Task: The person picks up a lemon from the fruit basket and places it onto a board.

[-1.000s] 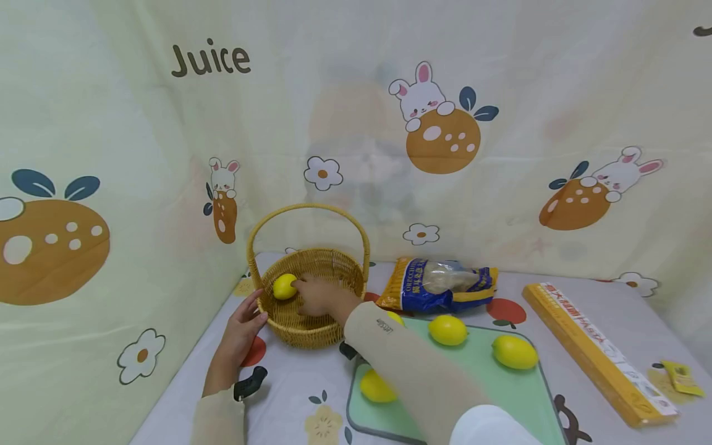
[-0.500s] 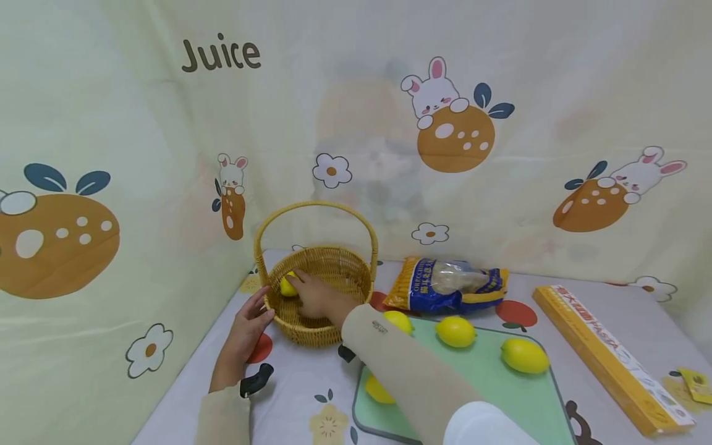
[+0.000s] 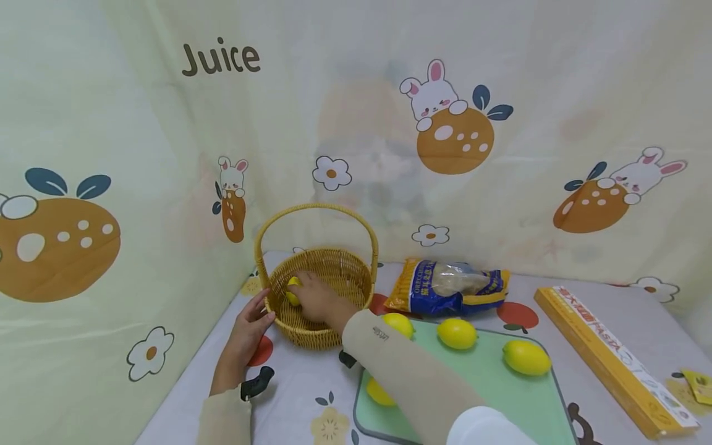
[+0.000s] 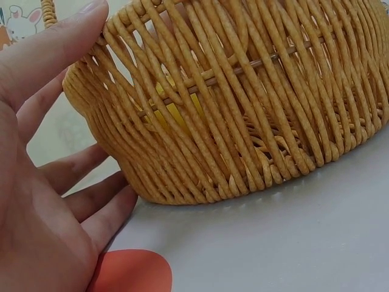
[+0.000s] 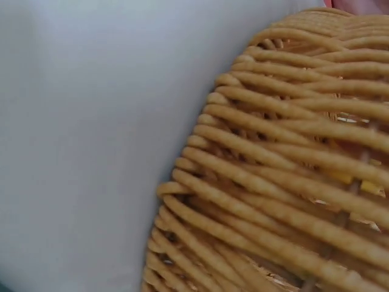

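Observation:
In the head view a wicker basket [image 3: 306, 339] with a tall arched handle stands at the left. My right hand [image 3: 319, 300] reaches inside it and grips a yellow lemon [image 3: 293, 290], which the fingers partly cover. The left hand [image 3: 247, 327] rests against the basket's left side. Seen from the left wrist, its thumb lies along the rim and its fairly straight fingers [image 4: 103, 201] touch the outer weave. Some yellow of the lemon [image 4: 176, 112] shows through the gaps there. The right wrist view is mostly basket wall [image 5: 261, 140], with the right hand hidden behind it.
Several more lemons [image 3: 457, 334] lie on a green board [image 3: 500, 395] with a grey edge, partly under the right sleeve. Behind it is a blue and orange pasta bag [image 3: 445, 287]. A long orange pasta box [image 3: 614, 358] and a small yellow packet [image 3: 698, 384] lie farther right.
My right hand has closed farther over the lemon and now hides more of it, with the lemon slightly lower in the basket. The left hand stays at the basket; the head view has shifted slightly.

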The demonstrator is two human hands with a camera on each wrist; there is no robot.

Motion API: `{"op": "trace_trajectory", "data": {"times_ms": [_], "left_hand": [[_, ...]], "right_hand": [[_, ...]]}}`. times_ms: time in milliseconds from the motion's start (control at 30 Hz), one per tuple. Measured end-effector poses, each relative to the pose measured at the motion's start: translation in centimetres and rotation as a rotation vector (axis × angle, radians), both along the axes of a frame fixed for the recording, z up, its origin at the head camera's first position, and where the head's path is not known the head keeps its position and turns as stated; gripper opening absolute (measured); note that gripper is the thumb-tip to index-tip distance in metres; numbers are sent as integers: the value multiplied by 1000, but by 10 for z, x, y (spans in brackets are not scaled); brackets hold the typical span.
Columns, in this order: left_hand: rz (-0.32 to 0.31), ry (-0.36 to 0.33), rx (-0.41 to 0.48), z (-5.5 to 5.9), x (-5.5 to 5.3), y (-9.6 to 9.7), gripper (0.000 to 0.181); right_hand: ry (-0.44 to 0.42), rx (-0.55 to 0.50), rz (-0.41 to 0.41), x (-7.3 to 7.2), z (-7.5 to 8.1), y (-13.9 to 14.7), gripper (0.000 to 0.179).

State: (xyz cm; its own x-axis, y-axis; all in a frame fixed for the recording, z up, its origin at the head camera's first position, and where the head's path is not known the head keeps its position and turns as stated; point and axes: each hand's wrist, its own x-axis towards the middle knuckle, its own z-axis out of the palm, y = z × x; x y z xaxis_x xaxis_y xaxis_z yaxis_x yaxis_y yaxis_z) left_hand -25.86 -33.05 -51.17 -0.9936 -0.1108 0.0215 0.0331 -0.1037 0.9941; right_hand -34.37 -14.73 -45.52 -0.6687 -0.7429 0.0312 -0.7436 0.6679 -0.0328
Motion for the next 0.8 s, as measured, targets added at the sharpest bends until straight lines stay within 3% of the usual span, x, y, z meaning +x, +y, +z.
{"op": "trace_trajectory", "data": {"times_ms": [200, 300, 533, 800], "left_hand": [[3, -6, -1, -1, 2, -1, 61], [6, -4, -1, 0, 1, -1, 61], [19, -14, -28, -2, -1, 1, 64], [19, -14, -13, 0, 1, 1, 61]], "right_hand": [[14, 84, -8, 1, -2, -1, 50], [32, 61, -32, -2, -2, 0, 53], [19, 142, -66, -6, -2, 7, 66], [-35, 73, -68, -3, 1, 11, 58]]}}
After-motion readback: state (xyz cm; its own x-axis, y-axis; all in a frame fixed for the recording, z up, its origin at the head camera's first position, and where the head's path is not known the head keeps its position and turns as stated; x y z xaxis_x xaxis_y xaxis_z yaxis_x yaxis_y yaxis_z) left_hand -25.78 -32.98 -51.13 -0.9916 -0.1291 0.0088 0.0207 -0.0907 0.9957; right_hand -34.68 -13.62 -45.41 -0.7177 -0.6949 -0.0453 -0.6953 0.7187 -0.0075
